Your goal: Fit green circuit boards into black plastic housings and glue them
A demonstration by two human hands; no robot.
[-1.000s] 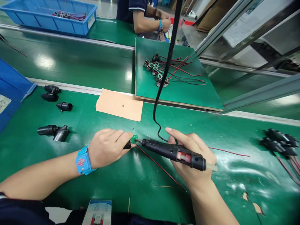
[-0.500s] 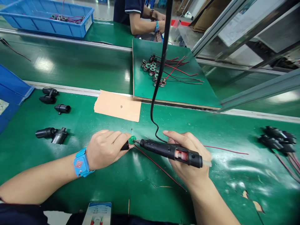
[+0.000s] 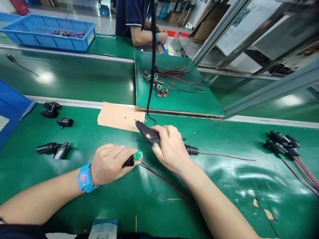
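My left hand (image 3: 109, 164) rests on the green mat, closed on a small black part with a round green circuit board (image 3: 138, 155) at its tip; red and black wires (image 3: 164, 181) trail from it toward me. My right hand (image 3: 171, 147) is closed round a black glue gun (image 3: 147, 131), its nozzle pointing up-left over a tan cardboard piece (image 3: 119, 117). The gun's black cord (image 3: 151, 59) hangs from above. Its tip is lifted clear of the board.
Black plastic housings (image 3: 53, 149) lie at left and several wired ones (image 3: 282, 143) at right. A green board (image 3: 174, 96) carries small motors with wires (image 3: 158, 83). Blue bins (image 3: 50, 33) sit far left. Another person (image 3: 139, 23) works beyond.
My right hand has swung the glue gun away from the green board, up and left over the cardboard. My left hand stays put with the part.
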